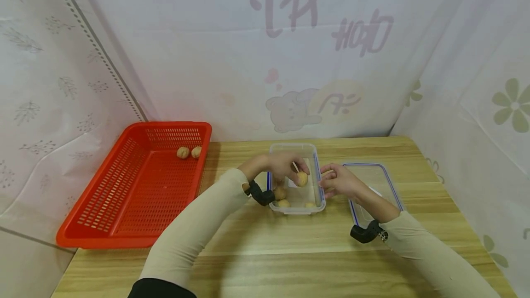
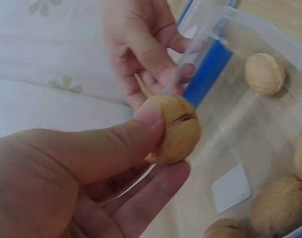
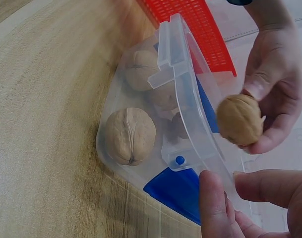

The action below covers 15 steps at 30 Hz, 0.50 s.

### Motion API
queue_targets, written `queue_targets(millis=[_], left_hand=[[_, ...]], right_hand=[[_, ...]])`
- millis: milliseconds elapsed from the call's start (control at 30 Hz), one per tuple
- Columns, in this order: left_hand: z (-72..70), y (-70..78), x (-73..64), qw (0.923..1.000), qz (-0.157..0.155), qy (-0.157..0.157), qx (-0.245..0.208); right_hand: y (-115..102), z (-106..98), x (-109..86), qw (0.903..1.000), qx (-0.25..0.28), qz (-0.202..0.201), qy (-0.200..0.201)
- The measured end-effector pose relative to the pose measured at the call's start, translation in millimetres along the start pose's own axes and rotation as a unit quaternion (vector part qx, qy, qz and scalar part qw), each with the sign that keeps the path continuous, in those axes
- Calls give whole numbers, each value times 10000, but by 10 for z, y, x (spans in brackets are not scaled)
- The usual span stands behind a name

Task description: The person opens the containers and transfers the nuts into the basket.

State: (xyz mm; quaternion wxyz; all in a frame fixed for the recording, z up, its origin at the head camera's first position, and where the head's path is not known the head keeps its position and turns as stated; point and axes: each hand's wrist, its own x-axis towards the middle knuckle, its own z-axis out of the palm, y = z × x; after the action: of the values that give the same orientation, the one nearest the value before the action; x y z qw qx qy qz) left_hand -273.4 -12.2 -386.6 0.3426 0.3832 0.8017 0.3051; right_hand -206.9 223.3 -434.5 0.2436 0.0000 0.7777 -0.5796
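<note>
Left sleeve (image 1: 194,229): nearest head camera. Left hand (image 1: 283,165) pinches walnut (image 1: 302,179) over clear container (image 1: 297,210); other walnuts inside. Right hand (image 1: 341,182): fingertips at container's right rim; gripping or merely touching, cannot tell. Wrist camera (image 1: 264,196) obscures container's left edge. Right forearm partly covers blue-edged lid (image 1: 372,174). Red basket (image 1: 149,192) at left, two walnuts (image 1: 182,152) inside.

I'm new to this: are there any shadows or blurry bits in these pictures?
Head view: a soft shadow falls on the table beside the left sleeve; left wrist view: looks pale, with the held walnut fairly clear and the right hand behind it softer; right wrist view: some other walnuts look milky through the clear box.
</note>
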Motion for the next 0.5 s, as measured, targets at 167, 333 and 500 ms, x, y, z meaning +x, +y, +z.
queue_targets(millis=[167,333,500], left_hand=[[-113,28,-66,9988,196,438,-74],[-226,43,-160,9956,242,768,-489],[-358,37,-282,9922,316,1115,-452]], right_hand=[[-1,0,-7,10000,22,6,-7],[-1,-2,-5,10000,27,-8,-10],[7,-3,-6,10000,30,-18,-20]])
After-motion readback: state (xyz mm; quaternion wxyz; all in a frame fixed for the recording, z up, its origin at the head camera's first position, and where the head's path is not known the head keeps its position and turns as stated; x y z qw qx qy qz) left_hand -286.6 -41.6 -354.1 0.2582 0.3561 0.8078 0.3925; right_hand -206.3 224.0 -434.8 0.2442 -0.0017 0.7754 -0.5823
